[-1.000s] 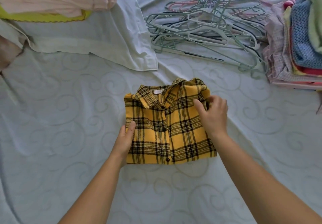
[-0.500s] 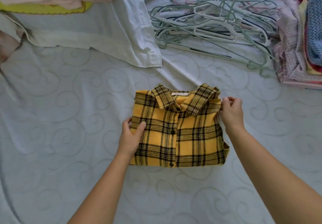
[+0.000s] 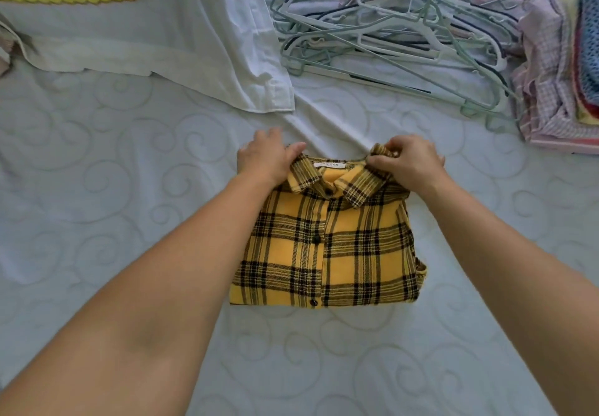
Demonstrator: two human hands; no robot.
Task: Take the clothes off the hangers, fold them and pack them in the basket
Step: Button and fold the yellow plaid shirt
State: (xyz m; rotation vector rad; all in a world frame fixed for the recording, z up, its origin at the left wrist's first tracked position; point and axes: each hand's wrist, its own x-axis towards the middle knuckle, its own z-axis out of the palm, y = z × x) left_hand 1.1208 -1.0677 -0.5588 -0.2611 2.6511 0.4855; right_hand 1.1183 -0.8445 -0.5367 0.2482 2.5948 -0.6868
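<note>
Now both your hands sit at the collar end of the folded plaid shirt [image 3: 327, 247].
Left hand [image 3: 264, 158] rests fingers-curled at its left collar corner; right hand [image 3: 406, 161] pinches the right corner; the shirt's length runs toward you on the bed [image 3: 97, 188].

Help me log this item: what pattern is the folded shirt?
Yellow and black plaid on the folded shirt, clearest in the head view.

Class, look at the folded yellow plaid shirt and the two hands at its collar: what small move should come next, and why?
Probably lift the shirt toward the stack of folded clothes at the right. It already lies folded into a neat rectangle, buttons up, and the left hand and right hand each pinch a collar corner, seemingly a last tidy. No basket is in view.
</note>
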